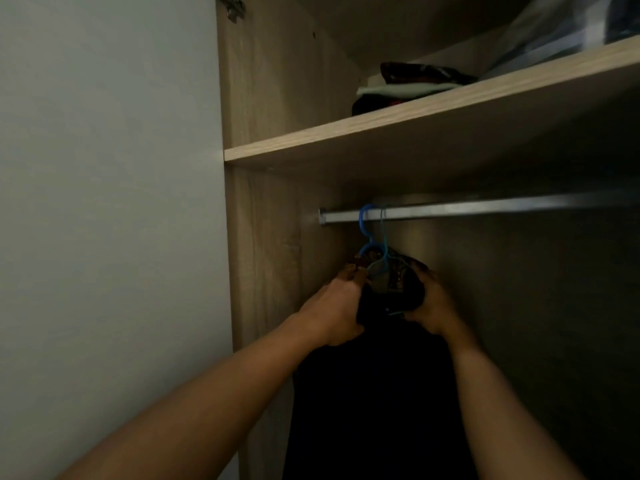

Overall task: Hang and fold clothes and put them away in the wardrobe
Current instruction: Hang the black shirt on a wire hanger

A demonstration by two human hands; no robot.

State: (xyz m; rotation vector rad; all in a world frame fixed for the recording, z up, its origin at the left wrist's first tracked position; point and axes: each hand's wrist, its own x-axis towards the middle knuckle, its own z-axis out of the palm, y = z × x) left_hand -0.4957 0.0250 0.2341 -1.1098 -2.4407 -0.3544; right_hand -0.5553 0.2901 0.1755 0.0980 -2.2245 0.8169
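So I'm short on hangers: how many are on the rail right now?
2. A thick blue hanger hooks the rail near its left end; a thinner teal hanger hooks on just right of it. Both hands grip the dark clothes below. More may hang out of view.

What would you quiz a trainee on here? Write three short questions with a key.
1. True or false: the blue plastic hanger is hooked over the metal wardrobe rail.
2. Which hand grips the dark garment nearer the wardrobe's wooden side panel: A) left hand, B) right hand?
3. What lies on the wooden shelf above the rail?

Key: 1 true; 2 A; 3 a small stack of folded clothes, beside a clear plastic bag.
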